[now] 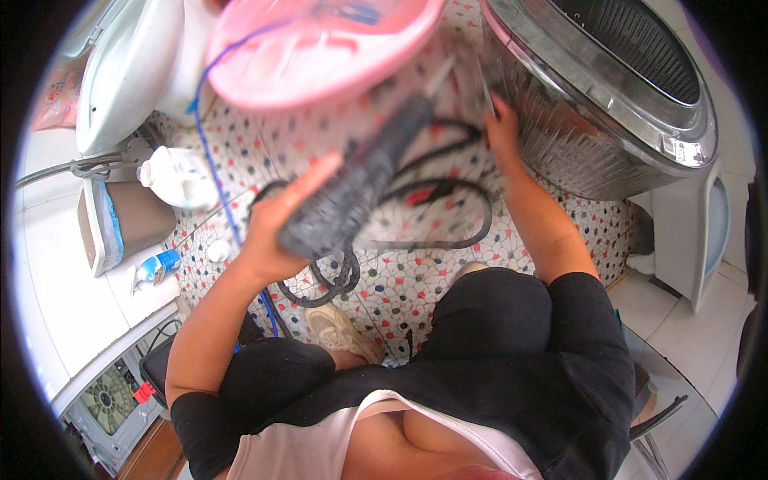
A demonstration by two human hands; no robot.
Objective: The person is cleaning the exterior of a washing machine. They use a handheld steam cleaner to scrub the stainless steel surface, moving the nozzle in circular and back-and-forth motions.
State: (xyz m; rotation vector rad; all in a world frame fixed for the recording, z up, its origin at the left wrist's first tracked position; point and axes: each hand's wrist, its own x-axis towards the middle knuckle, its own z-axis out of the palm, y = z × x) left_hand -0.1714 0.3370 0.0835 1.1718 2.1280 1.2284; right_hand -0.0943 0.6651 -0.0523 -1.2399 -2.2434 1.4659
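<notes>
My left hand point(273, 231) is closed around a black handheld washer point(360, 180) with a narrow nozzle, blurred by motion and pointed up and to the right. My right hand point(503, 126) touches the lower side of a metallic washing machine drum point(570, 135); its fingertips are partly hidden at the drum's edge. Below the washer, a black hose point(462, 243) lies coiled on the pebble-patterned floor. A thin blue hose point(207, 144) runs from my left foot's side up to a pink plastic basin point(312, 78) at the top.
At the left are a white toilet point(129, 78), a white plastic jug point(183, 177), a brown bin point(141, 210), a blue bottle point(159, 266) lying down and a round white cap point(218, 251). A pale blue-lined basin point(714, 222) leans at the right.
</notes>
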